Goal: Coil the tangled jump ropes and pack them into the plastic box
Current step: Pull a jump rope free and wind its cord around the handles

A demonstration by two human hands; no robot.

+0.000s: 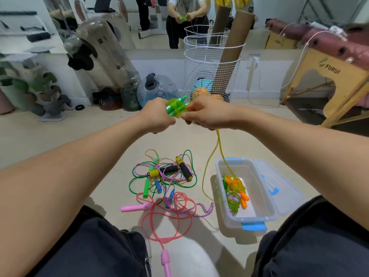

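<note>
A pale beige floor [60, 136] runs back to a white wall with a mirror [155, 21] along it, and a white wire basket [199, 62] holding 2 cardboard tubes [231, 48] stands against the wall. A wooden bench [323, 76] sits to the right.

Both arms reach forward at chest height. The left hand [157, 116] and right hand [205, 114] are clenched round a pair of translucent green handles [175, 107], held side by side; their long axis runs from lower left up to upper right, with ribbed, pointed tips aimed toward the basket. From under the right hand a thin, glossy yellow-green rope [209, 162] hangs down, loops near the floor and trails into the box [249, 218].

The box is clear plastic, rectangular, with blue latches, and its lid [279, 188] lies open to the right. It stands on the floor by the right knee. Inside lie coiled ropes with orange handles [243, 198].

Left of the box, a tangle [165, 176] of ropes lies on the floor: green, purple-braided and clear cords, 2 black foam handles with yellow caps, blue handles and a green handle. Nearer the person, a smooth pink rope [169, 212] curls in loose loops, 1 pink handle pointing left, the other lying between the knees, pointing toward the person.
</note>
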